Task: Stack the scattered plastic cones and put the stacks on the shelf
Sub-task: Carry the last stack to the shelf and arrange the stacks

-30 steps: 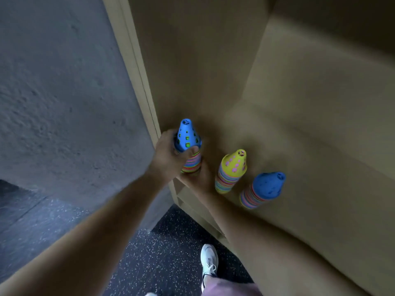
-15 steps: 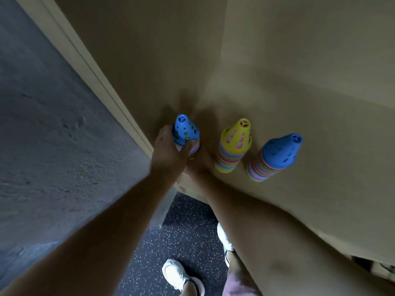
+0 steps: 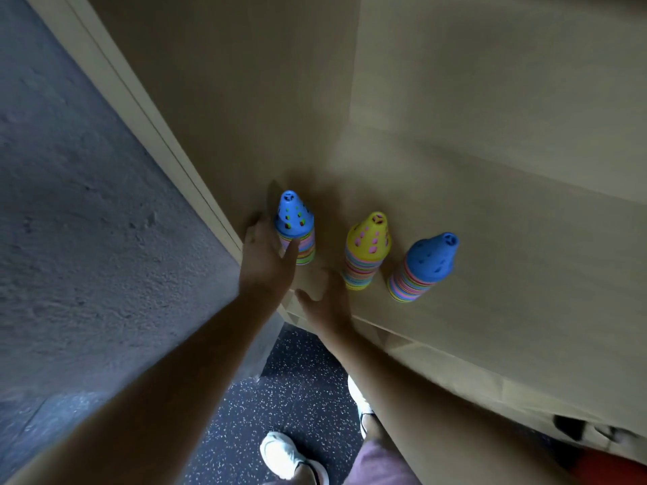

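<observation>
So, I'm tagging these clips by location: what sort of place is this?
Probably a gym or sports storeroom: a dark speckled floor that looks like rubber, a plain wooden shelf beside a rough concrete wall, and stacks of perforated plastic cones standing on the shelf.

shelf [image 3: 507,222]: tan wood board, fills the middle and right of the frame
front edge [image 3: 455,365]: paler strip, runs from the centre down toward the lower right
side panel [image 3: 227,82]: same tan wood, upper middle of the frame, closes the shelf off on the left
on the shelf: three stacks of plastic cones, all upright, in a row near the front edge, around frame centre
left stack [image 3: 296,229]: blue cone with small holes on top, striped rims under it, just beside the side panel
middle stack [image 3: 366,253]: yellow top, pink showing through the holes, near the left one but apart
right stack [image 3: 423,271]: blue top, just beside the yellow one, not touching
</observation>
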`<move>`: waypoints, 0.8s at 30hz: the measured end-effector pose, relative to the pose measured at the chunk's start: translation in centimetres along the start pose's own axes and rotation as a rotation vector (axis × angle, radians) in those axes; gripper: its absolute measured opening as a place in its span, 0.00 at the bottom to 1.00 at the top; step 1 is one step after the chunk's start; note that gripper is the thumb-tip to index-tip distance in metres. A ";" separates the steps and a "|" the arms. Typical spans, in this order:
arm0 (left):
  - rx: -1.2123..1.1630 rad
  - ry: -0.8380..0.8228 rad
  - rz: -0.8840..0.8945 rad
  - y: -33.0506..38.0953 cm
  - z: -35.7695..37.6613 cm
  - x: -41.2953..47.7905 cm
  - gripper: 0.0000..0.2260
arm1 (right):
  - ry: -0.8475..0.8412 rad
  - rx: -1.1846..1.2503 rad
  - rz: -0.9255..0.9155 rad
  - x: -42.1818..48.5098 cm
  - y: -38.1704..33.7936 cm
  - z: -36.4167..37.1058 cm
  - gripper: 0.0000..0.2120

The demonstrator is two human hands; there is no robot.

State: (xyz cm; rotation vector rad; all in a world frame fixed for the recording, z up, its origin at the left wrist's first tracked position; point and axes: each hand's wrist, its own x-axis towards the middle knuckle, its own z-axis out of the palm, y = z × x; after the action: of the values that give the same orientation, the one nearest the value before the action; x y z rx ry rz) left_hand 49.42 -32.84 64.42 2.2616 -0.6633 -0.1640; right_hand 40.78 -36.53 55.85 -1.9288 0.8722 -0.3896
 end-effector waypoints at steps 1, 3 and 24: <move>0.017 0.022 -0.007 0.2 0.0 -0.8 0.22 | 0.056 0.019 0.215 -2.4 2.3 -3.0 0.32; -0.011 0.023 -0.011 1.0 0.3 -2.8 0.17 | 0.098 0.027 0.276 -5.4 4.6 -5.7 0.23; -0.211 -0.257 -0.016 8.2 5.4 -2.2 0.15 | 0.015 -0.016 0.262 2.4 11.3 -7.2 0.47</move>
State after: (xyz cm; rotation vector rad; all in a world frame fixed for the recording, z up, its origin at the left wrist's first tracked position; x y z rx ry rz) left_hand 42.46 -39.91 66.25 2.0607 -0.7244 -0.5149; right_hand 33.54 -46.10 49.44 -1.7987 1.1244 -0.2415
